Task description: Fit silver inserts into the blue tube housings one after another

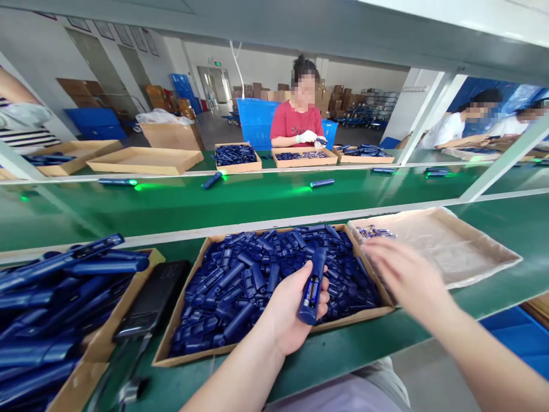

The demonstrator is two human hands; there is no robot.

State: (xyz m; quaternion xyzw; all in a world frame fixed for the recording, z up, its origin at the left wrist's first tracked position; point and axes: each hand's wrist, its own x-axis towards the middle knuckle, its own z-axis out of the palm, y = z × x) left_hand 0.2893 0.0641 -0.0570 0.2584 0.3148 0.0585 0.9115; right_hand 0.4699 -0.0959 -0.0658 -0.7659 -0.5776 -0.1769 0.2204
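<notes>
My left hand is wrapped round a dark blue cylindrical device, whose open compartment faces up with batteries showing in it. Beneath and behind it lies a cardboard tray heaped with small blue plastic covers. My right hand, smeared by motion, is over the near left part of a shallow tray lined with pale plastic. A small pile of thin metallic pieces lies in that tray's far left corner, close to my right fingertips. Whether those fingers hold anything is not visible.
At the left, a box holds many blue cylinders, beside a black power bank with cables. Beyond a white rail, a green belt carries blue devices, some glowing green. Several people sit behind it among trays. White posts slant at the right.
</notes>
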